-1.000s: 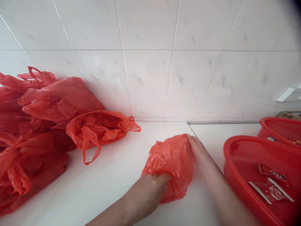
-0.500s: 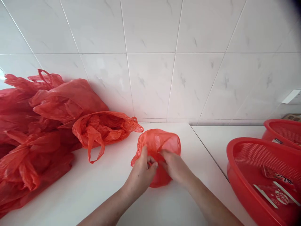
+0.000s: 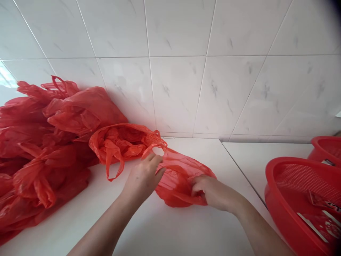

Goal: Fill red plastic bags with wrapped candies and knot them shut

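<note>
On the white desk (image 3: pixel 170 231), a red plastic carrier bag (image 3: pixel 174 179) slants from far left to near right; your right hand (image 3: pixel 213 192), nearer its body, curls closed on its edge; your left hand (image 3: pixel 142 176) pinches its handle loop (image 3: pixel 164 153).

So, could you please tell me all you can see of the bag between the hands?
The bag is red, thin, creased and see-through, and looks like plastic. It is spread loosely over the white table, with a handle loop at its upper left. The left hand holds it near that loop; the right hand touches its right side with curled fingers, though whether they reach inside is unclear. The loop overlaps a second bag in view; contact is hard to tell.
</note>
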`<state>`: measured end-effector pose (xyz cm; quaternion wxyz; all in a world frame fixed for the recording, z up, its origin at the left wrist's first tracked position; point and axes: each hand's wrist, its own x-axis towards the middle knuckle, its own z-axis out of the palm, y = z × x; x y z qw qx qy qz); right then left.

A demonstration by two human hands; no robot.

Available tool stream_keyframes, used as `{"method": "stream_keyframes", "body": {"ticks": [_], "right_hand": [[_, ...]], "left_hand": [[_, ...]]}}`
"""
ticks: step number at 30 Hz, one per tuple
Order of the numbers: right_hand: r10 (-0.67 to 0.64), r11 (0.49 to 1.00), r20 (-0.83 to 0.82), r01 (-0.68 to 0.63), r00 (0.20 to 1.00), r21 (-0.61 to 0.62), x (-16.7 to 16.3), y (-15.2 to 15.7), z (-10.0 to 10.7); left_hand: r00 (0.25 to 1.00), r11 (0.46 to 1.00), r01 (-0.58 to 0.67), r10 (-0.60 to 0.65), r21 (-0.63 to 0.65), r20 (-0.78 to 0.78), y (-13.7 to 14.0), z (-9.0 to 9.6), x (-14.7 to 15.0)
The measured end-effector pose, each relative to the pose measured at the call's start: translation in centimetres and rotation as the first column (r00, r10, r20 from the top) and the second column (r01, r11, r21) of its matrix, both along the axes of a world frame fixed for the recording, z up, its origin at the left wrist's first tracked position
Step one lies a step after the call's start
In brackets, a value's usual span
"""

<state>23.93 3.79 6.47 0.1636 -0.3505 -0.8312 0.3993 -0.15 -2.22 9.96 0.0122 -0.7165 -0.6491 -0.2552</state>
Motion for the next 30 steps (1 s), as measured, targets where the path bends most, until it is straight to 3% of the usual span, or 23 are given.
{"method": "stream_keyframes", "body": {"ticks": [1, 3, 5, 6, 9, 12, 15, 18, 20, 23, 25, 27, 30], "right_hand": [[0.034, 0.999, 0.016, -0.034, 0.999, 0.013, -0.3, -0.3, 0.1], [0.115, 0.993, 0.08, -0.117, 0.99, 0.017, -1.1, -1.0, 0.3], [0.152, 0.987, 0.115, -0.157, 0.982, 0.031, -1.5, -1.3, 0.4], [0.155, 0.986, 0.123, -0.162, 0.98, 0.045, -1.5, -1.3, 0.4], [0.089, 0.994, 0.129, -0.096, 0.988, 0.047, -0.5, -0.7, 0.5], [-0.102, 0.993, 0.205, 0.112, 0.973, -0.04, 1.2, 0.5, 0.7], [-0.239, 0.961, 0.313, 0.27, 0.919, -0.059, 2.4, 1.2, 1.0], [-0.245, 0.963, 0.306, 0.267, 0.92, -0.03, 2.5, 1.3, 1.7], [-0.239, 0.969, 0.243, 0.247, 0.94, -0.003, 2.2, 1.0, 2.3], [-0.22, 0.976, 0.172, 0.217, 0.96, 0.031, 1.2, 0.5, 2.9], [-0.185, 0.983, 0.19, 0.181, 0.964, 0.035, 0.4, 0.1, 2.8], [-0.131, 0.991, 0.263, 0.127, 0.956, 0.035, -0.3, -0.1, 2.2], [-0.084, 0.993, 0.368, 0.047, 0.926, 0.108, -0.8, -0.4, 0.6]], "left_hand": [[0.994, 0.993, 0.11, -0.11, 0.038, -0.004, -0.1, -0.1, 0.7], [0.929, 0.929, 0.369, -0.368, 0.018, -0.04, 0.0, -0.9, 2.0], [0.872, 0.879, 0.467, -0.475, -0.095, -0.116, 0.5, -2.3, 2.7], [0.881, 0.893, 0.422, -0.445, -0.156, -0.163, 0.8, -3.0, 2.7], [0.954, 0.951, 0.124, -0.193, -0.282, -0.231, 1.6, -4.5, 1.4], [0.984, 0.917, 0.017, -0.085, -0.398, -0.154, 1.7, -4.4, -0.3], [0.989, 0.899, 0.019, -0.08, -0.437, -0.122, 1.6, -3.7, -0.8], [0.987, 0.912, 0.002, -0.069, -0.41, -0.148, 1.6, -3.5, -0.1], [0.981, 0.947, 0.021, -0.081, -0.321, -0.174, 1.6, -3.7, 0.6], [0.962, 0.978, 0.168, -0.191, -0.126, -0.195, 1.5, -4.3, 1.8], [0.928, 0.947, 0.316, -0.321, -0.056, -0.191, 1.5, -4.8, 2.5], [0.895, 0.913, 0.405, -0.408, -0.057, -0.18, 1.4, -5.4, 2.8], [0.935, 0.928, 0.313, -0.338, -0.205, -0.105, 1.3, -6.5, 2.8]]}}
